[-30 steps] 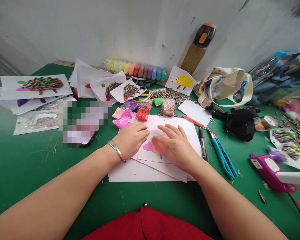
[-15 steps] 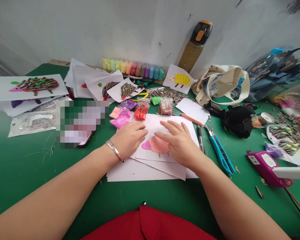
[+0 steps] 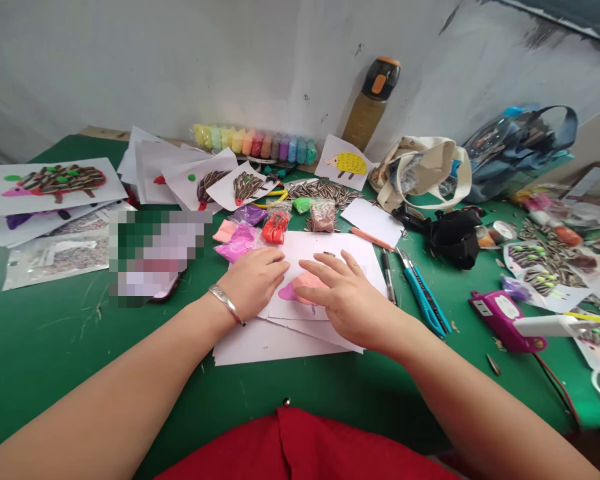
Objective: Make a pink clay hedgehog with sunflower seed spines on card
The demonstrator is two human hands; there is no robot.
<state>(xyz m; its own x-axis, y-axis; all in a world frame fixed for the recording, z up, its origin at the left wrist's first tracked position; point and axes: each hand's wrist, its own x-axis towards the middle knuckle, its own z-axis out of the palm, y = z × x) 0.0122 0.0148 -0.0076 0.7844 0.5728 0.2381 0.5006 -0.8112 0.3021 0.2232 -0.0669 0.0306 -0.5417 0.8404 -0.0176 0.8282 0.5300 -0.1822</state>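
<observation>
You work on a green table [image 3: 105, 373] against a scuffed grey wall [image 3: 130, 67]. At the centre of the frame, the peach clay shape [image 3: 306, 277] with its pink snout lies on white paper [image 3: 340, 248], partly covered by your right hand [image 3: 320, 283], whose fingers are spread apart above it. Your left hand [image 3: 255, 283] is at the paper's left side, fingers close together; whether they pinch anything cannot be told. Bagged clay [image 3: 275, 227] crowds the paper's far edge, before a heap of striped seeds [image 3: 325, 193]. Right of centre, a black pen [image 3: 389, 277] and blue cutter [image 3: 423, 297] lie near your right wrist; a magenta device [image 3: 507, 320] sits farther right.
</observation>
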